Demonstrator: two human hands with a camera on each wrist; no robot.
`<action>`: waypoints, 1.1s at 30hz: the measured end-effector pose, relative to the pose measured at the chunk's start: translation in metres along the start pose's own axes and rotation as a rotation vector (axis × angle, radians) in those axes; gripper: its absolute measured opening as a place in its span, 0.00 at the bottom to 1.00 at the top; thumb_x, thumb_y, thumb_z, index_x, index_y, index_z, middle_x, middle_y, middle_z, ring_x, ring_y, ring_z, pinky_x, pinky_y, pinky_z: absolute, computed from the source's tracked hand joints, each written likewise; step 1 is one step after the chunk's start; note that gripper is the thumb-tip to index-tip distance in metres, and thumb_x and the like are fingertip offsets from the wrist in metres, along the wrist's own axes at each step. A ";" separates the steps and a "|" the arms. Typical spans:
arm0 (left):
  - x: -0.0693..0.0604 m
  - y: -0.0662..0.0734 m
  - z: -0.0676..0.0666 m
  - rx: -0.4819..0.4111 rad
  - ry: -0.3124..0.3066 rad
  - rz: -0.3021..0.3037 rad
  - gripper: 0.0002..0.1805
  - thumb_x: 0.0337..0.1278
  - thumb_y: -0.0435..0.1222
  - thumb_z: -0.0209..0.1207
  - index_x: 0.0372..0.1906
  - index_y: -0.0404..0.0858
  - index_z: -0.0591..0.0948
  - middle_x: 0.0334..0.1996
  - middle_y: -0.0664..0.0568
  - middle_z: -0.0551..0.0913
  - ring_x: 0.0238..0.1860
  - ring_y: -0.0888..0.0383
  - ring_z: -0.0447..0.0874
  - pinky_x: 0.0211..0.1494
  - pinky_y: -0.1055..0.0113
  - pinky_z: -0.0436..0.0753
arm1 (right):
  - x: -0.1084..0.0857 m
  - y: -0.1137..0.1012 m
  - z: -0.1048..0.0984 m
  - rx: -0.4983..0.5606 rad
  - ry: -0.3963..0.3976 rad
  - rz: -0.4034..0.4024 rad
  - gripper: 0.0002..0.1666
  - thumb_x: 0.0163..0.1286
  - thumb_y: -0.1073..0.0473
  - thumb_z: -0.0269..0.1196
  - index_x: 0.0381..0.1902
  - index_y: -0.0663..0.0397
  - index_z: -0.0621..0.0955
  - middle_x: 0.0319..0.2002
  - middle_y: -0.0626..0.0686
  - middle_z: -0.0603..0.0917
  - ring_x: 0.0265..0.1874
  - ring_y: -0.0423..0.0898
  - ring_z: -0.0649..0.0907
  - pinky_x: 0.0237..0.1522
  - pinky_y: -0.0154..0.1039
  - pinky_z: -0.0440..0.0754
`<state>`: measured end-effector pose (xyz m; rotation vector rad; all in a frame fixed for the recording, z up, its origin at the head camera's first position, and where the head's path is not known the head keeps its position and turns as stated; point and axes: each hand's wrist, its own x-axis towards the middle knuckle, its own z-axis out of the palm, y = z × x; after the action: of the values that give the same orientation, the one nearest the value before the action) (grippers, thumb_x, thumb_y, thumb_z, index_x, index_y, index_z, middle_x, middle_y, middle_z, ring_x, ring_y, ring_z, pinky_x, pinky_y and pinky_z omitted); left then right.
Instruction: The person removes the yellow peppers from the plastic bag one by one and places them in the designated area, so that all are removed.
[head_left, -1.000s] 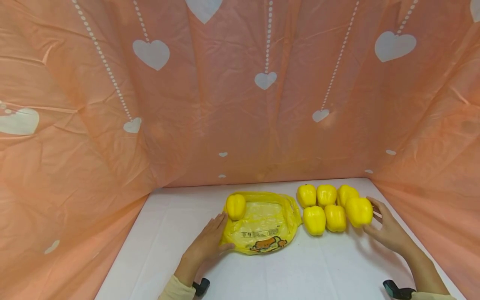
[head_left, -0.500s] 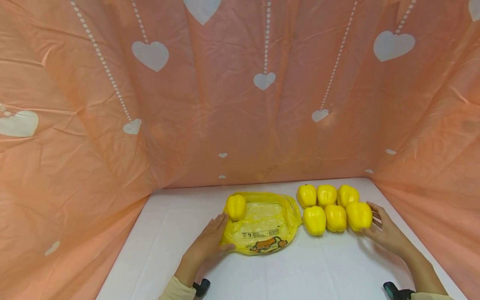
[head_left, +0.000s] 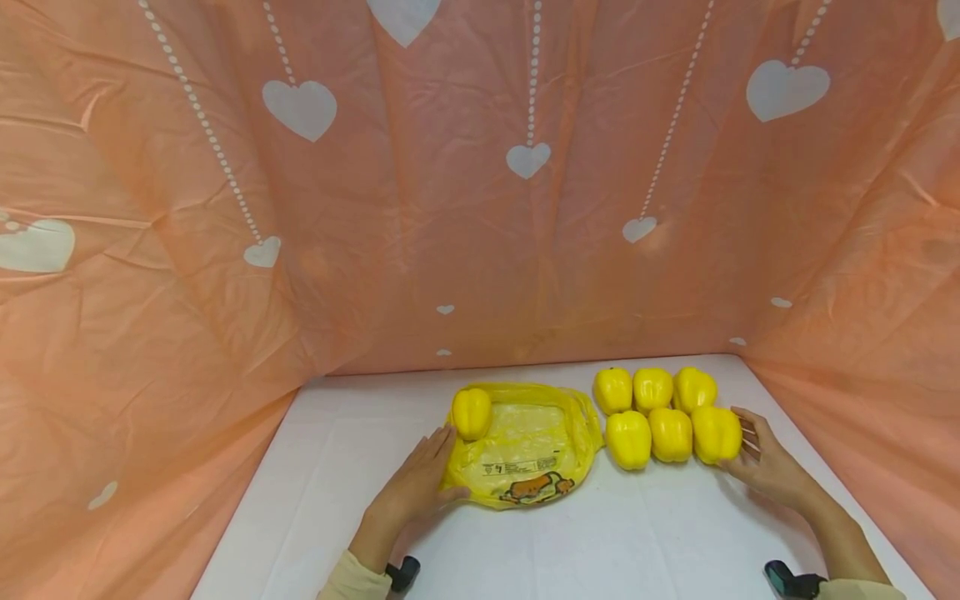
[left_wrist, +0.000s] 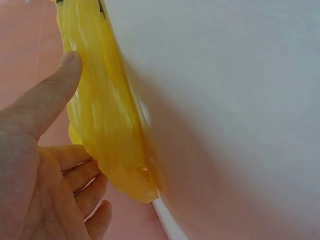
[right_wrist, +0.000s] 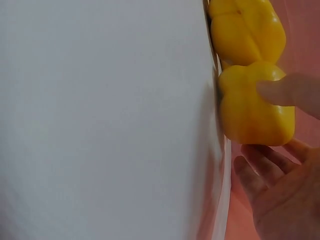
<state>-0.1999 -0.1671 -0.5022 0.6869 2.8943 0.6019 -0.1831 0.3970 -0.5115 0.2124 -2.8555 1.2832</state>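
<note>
My left hand [head_left: 416,479] rests against the left edge of a yellow plastic bag [head_left: 525,446], which lies flat with printing on it. One yellow bell pepper [head_left: 472,414] sits on the bag's upper left corner. In the left wrist view, the thumb and loosely bent fingers of the left hand [left_wrist: 55,170] touch the crinkled bag [left_wrist: 107,125]. At the right end of the front row, my right hand [head_left: 768,462] holds a yellow bell pepper [head_left: 717,435] standing on the table. In the right wrist view its thumb lies on that pepper [right_wrist: 250,117], fingers around the far side.
Beside the held pepper stand several more yellow bell peppers [head_left: 652,390] in two close rows, right of the bag. They rest on a white-covered table [head_left: 585,550]. Peach sheets with white hearts [head_left: 487,250] rise behind and along both sides.
My right hand has lowered the bell pepper onto the table at the end of the front row and still touches it. The left hand and the bag have stayed in place.
</note>
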 end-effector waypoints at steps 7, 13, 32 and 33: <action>0.000 0.002 -0.002 -0.002 -0.002 -0.009 0.55 0.66 0.51 0.72 0.83 0.25 0.58 0.85 0.35 0.54 0.86 0.40 0.51 0.89 0.46 0.52 | 0.001 -0.001 -0.002 -0.002 -0.024 0.015 0.62 0.71 0.62 0.72 0.81 0.71 0.41 0.72 0.85 0.52 0.69 0.88 0.60 0.65 0.86 0.61; -0.001 0.001 -0.001 0.000 0.004 -0.003 0.54 0.66 0.50 0.72 0.83 0.24 0.58 0.85 0.35 0.55 0.86 0.40 0.52 0.89 0.45 0.53 | 0.002 -0.005 -0.004 -0.043 0.005 -0.036 0.62 0.71 0.59 0.73 0.82 0.69 0.42 0.72 0.86 0.55 0.69 0.89 0.60 0.66 0.86 0.61; 0.001 -0.003 0.003 0.006 0.006 -0.001 0.55 0.66 0.52 0.72 0.83 0.25 0.58 0.85 0.35 0.54 0.86 0.40 0.51 0.89 0.45 0.52 | 0.019 -0.051 0.004 -0.124 0.159 -0.176 0.56 0.67 0.58 0.75 0.82 0.67 0.57 0.74 0.79 0.61 0.68 0.81 0.65 0.61 0.87 0.66; 0.001 -0.003 0.003 0.006 0.007 0.000 0.55 0.66 0.52 0.72 0.83 0.25 0.58 0.85 0.35 0.54 0.86 0.40 0.51 0.89 0.45 0.52 | 0.020 -0.054 0.005 -0.124 0.163 -0.185 0.56 0.67 0.58 0.76 0.82 0.66 0.57 0.74 0.78 0.61 0.68 0.80 0.65 0.61 0.87 0.66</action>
<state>-0.2014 -0.1687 -0.5058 0.6868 2.9031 0.5975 -0.1959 0.3556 -0.4738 0.3435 -2.6928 1.0362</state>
